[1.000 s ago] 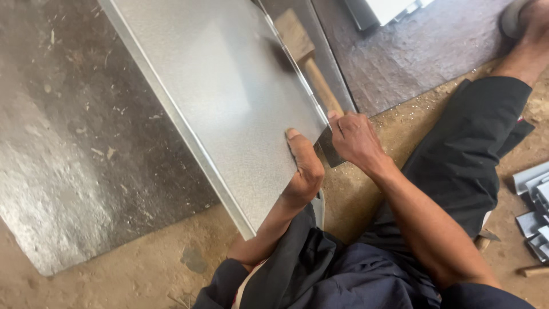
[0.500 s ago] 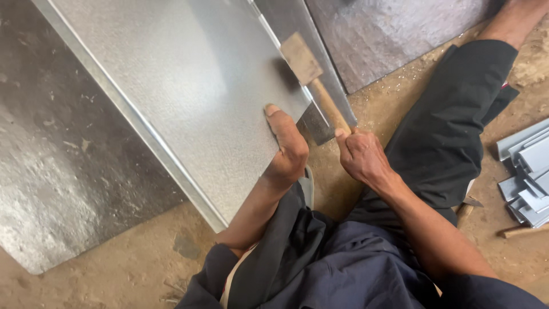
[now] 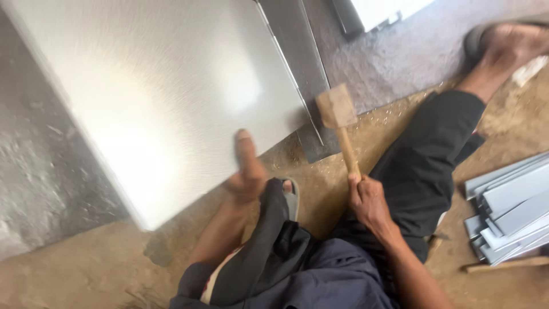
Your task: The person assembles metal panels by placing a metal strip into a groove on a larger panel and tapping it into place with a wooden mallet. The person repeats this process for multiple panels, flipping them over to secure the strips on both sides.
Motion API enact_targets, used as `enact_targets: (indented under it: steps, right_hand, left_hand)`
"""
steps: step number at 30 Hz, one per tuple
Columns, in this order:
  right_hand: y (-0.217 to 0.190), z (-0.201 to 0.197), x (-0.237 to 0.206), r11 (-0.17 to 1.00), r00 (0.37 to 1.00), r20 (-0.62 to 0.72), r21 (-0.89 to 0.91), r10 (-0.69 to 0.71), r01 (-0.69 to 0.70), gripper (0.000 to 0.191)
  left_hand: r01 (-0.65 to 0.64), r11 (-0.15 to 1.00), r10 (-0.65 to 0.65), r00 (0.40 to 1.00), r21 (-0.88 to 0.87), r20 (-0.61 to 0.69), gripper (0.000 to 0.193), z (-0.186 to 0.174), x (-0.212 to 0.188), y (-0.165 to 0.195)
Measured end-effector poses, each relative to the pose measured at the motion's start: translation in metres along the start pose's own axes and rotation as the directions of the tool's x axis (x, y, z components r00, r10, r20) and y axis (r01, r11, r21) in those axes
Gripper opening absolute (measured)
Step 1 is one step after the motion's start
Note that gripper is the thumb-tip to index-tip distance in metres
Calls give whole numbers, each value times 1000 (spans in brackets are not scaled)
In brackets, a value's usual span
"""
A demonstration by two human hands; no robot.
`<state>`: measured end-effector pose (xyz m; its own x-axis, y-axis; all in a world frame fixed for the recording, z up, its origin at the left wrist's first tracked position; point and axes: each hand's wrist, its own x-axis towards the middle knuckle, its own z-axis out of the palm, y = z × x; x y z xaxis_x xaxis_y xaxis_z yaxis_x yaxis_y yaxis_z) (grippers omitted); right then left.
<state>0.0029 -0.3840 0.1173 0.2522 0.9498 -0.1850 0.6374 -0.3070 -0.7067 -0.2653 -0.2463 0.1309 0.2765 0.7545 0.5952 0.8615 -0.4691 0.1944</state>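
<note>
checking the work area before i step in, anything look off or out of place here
Nothing looks damaged or spilled. The left hand presses the edge of the metal sheet, the right hand grips a wooden mallet raised above the floor, and the folded metal strips lie in a loose, uneven stack.

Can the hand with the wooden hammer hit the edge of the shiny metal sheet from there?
Probably yes. The right hand grips the wooden mallet, whose head hangs just beside the metal sheet edge, with nothing between. The left hand rests farther along.
</note>
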Motion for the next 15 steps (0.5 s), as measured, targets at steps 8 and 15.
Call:
enact_targets:
  steps: [8, 15]
  right_hand:
    - [-8, -1, 21, 949, 977, 85, 233, 197, -212, 53]
    - [-47, -11, 105, 952, 966, 92, 168, 243, -256, 59]
  left_hand:
    - [301, -466, -648, 525, -832, 552, 60, 28, -48, -71]
    - [256, -564, -637, 470, -786, 610, 69, 42, -52, -78]
